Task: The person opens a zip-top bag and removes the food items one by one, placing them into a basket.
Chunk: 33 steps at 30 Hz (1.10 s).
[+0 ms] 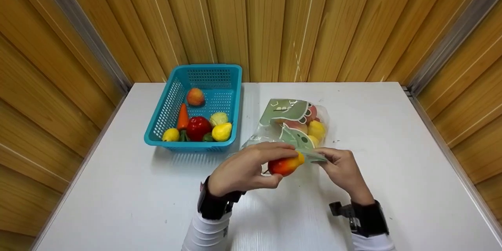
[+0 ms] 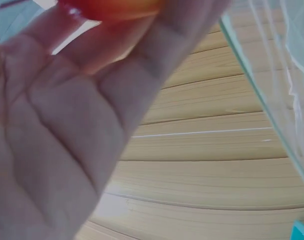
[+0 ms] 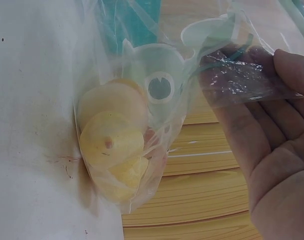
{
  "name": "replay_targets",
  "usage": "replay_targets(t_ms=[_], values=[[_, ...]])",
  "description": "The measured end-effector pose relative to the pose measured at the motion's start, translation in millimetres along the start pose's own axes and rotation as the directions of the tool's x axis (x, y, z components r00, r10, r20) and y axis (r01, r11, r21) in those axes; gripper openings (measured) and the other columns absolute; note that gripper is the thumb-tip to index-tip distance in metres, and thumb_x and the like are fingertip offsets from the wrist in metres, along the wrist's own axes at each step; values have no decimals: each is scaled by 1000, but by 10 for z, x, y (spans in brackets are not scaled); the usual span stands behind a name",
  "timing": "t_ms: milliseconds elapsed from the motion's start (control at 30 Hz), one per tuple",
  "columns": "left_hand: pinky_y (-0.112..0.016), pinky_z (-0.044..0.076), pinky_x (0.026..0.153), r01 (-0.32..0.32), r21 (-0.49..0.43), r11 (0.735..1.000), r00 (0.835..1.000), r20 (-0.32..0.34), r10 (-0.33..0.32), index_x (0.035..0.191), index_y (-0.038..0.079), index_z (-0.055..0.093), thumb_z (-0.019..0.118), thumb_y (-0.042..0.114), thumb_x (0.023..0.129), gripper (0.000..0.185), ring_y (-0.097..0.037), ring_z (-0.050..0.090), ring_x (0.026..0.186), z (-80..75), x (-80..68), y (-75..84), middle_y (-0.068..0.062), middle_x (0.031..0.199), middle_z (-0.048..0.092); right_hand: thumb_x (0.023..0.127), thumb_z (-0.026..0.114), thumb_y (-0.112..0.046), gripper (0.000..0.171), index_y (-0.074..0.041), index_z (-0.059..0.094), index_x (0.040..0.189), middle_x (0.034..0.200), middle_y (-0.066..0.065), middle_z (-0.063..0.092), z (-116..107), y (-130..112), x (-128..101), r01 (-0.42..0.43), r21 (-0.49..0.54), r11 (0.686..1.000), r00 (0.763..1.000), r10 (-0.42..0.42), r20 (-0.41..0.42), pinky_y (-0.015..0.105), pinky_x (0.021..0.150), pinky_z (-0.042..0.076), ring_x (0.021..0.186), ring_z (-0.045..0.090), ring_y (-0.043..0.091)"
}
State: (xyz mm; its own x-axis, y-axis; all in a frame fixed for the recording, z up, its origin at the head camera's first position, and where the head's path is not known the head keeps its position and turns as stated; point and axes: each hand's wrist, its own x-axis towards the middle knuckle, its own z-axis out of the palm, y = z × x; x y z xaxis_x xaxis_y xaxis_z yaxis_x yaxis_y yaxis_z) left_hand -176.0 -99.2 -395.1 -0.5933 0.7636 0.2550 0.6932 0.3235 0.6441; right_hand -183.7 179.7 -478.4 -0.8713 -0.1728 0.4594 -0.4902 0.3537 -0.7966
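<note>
The white surface runs out of the head view at its near edge, and wood-panelled walls close it in on three sides. Toward the back left stands a blue basket, whose front wall hides the lower parts of the produce inside: a peach, a carrot, a red pepper, a pale green piece, a yellow pear and a lemon. Just right of the basket lies a clear plastic bag printed with green cartoon shapes, and the print masks much of its contents; the right wrist view shows only yellowish rounded fruit through the film, too blurred to name. The left hand holds a red-and-yellow fruit at the bag's mouth, fingers curled over its top and thumb under it. In the left wrist view the fruit is cut off at the top edge. The right hand pinches the bag's near rim, and the film drapes over its fingers.
</note>
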Motion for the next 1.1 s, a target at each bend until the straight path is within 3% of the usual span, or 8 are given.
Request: replay_targets(t_ms=[200,367,500,700,767,900,1100], values=[[-31,51,105,-7,-39,999,983,-183,0,144,13,61,70,12,91,53,-21,57,132,-32,-50,-55,-6,150,56,84,74,13,17,5,79,98,89,14,78,10,9,-3,-15,-10,1000,1000,15,-4,12,70,53,82,67,-2],[-32,51,105,8,-35,999,942,-336,-20,145,9,59,70,10,92,54,-25,57,134,-65,-76,-147,-10,152,54,82,74,15,18,6,78,97,87,13,78,19,3,-8,-25,-10,1000,1000,25,-15,12,68,53,80,67,-3],[-35,51,105,37,-14,999,883,-467,-39,145,6,58,69,11,94,53,-26,57,134,-115,-83,-230,-11,151,54,83,74,15,17,6,78,98,86,15,77,21,10,-7,-18,-14,1000,1000,18,-11,12,67,52,79,67,-3],[-40,53,104,109,13,994,757,-649,-74,145,6,57,69,13,96,51,-29,56,133,-218,-92,-362,-12,151,54,86,73,12,17,3,79,99,86,13,77,16,-1,1,-50,-9,999,999,50,-1,13,66,51,74,65,-1],[-42,53,104,125,9,992,730,-678,-86,146,6,57,68,13,97,51,-30,55,134,-248,-99,-407,-14,151,53,87,72,11,17,3,79,99,86,12,77,16,-8,3,-60,-6,998,998,60,3,14,65,51,73,64,0],[-44,54,102,171,-7,985,715,-687,-129,147,6,55,69,14,97,52,-31,55,134,-316,-118,-488,-15,152,52,87,72,12,17,4,79,99,86,12,77,17,-11,9,-54,-3,999,998,55,9,14,66,52,74,64,0],[-42,55,101,211,-15,977,731,-662,-168,147,3,55,68,14,98,52,-31,57,128,-477,-51,-646,-17,151,52,86,71,15,18,5,79,99,86,9,77,2,6,23,-40,-8,999,999,40,9,13,66,52,74,64,0]])
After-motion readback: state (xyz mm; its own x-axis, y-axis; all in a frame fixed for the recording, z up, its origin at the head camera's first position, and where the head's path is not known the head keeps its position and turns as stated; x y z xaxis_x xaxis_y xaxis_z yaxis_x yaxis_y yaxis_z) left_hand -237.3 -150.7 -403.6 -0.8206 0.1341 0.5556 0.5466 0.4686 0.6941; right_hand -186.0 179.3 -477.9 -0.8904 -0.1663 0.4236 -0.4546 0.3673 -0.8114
